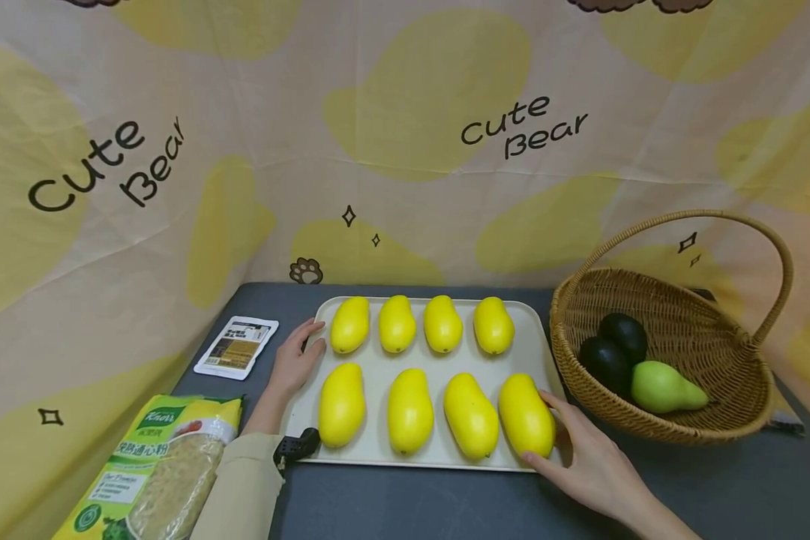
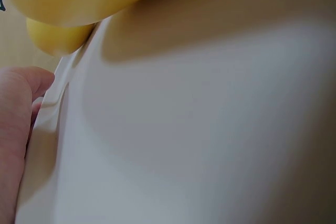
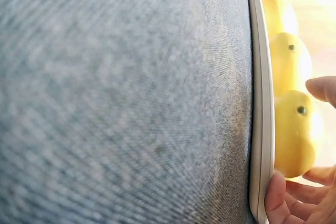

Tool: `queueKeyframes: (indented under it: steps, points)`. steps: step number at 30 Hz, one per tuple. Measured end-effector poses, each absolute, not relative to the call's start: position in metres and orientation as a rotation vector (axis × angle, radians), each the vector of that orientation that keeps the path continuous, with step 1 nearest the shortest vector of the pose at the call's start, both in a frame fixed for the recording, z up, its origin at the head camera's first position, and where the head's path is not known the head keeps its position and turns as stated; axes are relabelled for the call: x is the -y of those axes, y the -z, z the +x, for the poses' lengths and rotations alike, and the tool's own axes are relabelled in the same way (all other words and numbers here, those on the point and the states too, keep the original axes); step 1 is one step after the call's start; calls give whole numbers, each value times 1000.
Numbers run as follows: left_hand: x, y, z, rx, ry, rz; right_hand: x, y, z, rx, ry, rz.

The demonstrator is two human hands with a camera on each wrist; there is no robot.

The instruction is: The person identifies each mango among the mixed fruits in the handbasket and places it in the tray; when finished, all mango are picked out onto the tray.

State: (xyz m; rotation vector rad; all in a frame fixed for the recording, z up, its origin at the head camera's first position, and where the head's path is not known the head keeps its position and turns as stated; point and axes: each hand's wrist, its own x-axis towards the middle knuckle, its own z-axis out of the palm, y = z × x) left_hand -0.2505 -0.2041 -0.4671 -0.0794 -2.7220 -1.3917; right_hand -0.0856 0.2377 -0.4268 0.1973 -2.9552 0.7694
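Observation:
Several yellow mangoes lie in two rows on a white tray [image 1: 405, 459]. My right hand [image 1: 590, 457] is at the front right mango [image 1: 526, 416], its thumb at the near end and its fingers curled round the right side. In the right wrist view, the thumb [image 3: 323, 88] and fingers bracket this mango [image 3: 296, 140], and one fingertip touches the tray rim [image 3: 262, 129]. My left hand [image 1: 295, 360] holds the tray's left edge beside the back left mango [image 1: 349, 325]. The left wrist view shows fingers [image 2: 39, 80] on both sides of that rim.
Right of the tray stands a wicker basket [image 1: 736, 360] with a tall handle, holding dark avocados [image 1: 607, 364] and a green pear [image 1: 664, 386]. At left lie a white pouch [image 1: 236, 347] and a Knorr pasta bag [image 1: 155, 465]. A patterned cloth [image 1: 405, 187] hangs behind.

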Motion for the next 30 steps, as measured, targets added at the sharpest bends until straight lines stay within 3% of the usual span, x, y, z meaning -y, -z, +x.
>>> queueKeyframes:
  steps: [30]
  points:
    - [206,468,-251,2708,1412,-87,-239,427,-82,2940,-778,196]
